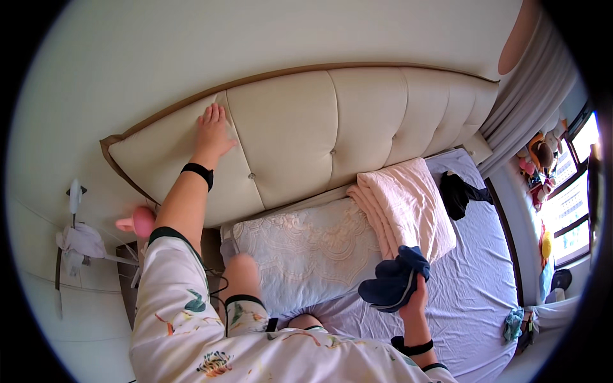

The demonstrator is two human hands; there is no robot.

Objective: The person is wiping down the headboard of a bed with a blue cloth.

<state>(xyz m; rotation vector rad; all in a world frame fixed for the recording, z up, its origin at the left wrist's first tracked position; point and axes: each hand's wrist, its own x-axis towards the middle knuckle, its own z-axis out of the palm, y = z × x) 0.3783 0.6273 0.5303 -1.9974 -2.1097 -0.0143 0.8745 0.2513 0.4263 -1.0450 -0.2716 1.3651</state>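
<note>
My left hand (214, 130) lies with fingers a little apart on the cream tufted headboard (292, 124), near its left end, and holds nothing. A bunched dark blue cloth (390, 287) with a light piping line is gripped in my right hand (415, 299), above the bed. Just beyond the cloth, a folded pink quilt (407, 206) rests partly on a pale blue pillow or folded cover with lace-like embroidery (306, 253). Both of my wrists wear black bands. My knees are at the near left edge of the bed.
A lavender sheet (471, 273) covers the mattress, with a black garment (457, 194) near the headboard's right end. Plush toys (541, 153) sit by the window behind a grey curtain (531, 91). At left are a pink rounded object (142, 221) and a stand with white cloth (81, 242).
</note>
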